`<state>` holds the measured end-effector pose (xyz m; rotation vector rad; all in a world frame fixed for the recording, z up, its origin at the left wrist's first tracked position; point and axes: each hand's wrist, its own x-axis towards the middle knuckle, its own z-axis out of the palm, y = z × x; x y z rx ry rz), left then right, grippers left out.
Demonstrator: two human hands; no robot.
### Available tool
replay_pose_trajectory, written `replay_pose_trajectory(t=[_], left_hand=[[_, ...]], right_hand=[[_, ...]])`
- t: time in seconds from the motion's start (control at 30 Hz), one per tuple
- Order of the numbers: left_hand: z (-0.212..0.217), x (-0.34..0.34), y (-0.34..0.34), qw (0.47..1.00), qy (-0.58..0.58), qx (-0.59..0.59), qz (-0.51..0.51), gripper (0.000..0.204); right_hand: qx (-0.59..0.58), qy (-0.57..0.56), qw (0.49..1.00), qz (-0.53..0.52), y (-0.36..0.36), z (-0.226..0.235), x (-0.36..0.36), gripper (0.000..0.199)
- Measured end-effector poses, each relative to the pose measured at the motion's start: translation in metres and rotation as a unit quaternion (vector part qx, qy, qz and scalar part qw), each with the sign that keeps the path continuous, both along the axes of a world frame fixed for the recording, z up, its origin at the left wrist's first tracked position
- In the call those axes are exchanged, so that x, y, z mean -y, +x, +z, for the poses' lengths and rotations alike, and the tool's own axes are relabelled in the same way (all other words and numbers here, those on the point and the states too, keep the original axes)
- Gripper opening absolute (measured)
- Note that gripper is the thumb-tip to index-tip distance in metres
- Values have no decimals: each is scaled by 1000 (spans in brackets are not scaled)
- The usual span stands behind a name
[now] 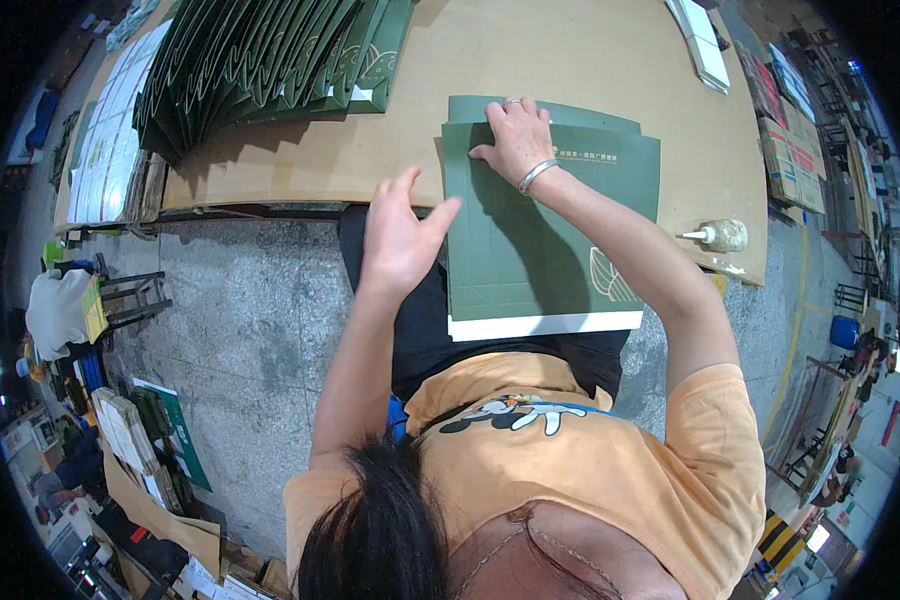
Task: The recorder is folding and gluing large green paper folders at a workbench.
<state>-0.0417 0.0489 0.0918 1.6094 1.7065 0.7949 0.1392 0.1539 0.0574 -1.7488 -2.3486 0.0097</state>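
A flat green paper bag (510, 230) lies over the near edge of the table and above my lap. It has a pale gold leaf pattern at its lower right and a white strip along its near edge. Another green layer (590, 117) shows just past its far edge. My right hand (520, 145) rests palm down on the far part of the bag, thumb out to the side, wearing a ring and a bracelet. To the left of the bag, my left hand (400, 230) is raised with thumb and fingers apart, holding nothing.
Several green paper bags (260, 60) stand packed together at the far left, beside a stack of pale sheets (115, 130). A squeeze bottle (720, 236) with a nozzle lies near the table's right edge. White strips (700, 45) sit at the far right of the brown tabletop (530, 50).
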Motion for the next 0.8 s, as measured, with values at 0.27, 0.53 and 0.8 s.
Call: replay_pose_trajectory(t=[0.27, 0.53, 0.8], left_hand=[[-82, 30, 38, 999, -30, 21, 38, 56], [-25, 33, 45, 914, -22, 406, -6, 33], [-31, 20, 30, 891, -317, 325, -6, 68]], right_hand=[[-3, 27, 999, 44, 16, 30, 5, 33], [-197, -76, 974, 78, 55, 108, -15, 32], [-294, -45, 952, -69, 102, 206, -3, 59]])
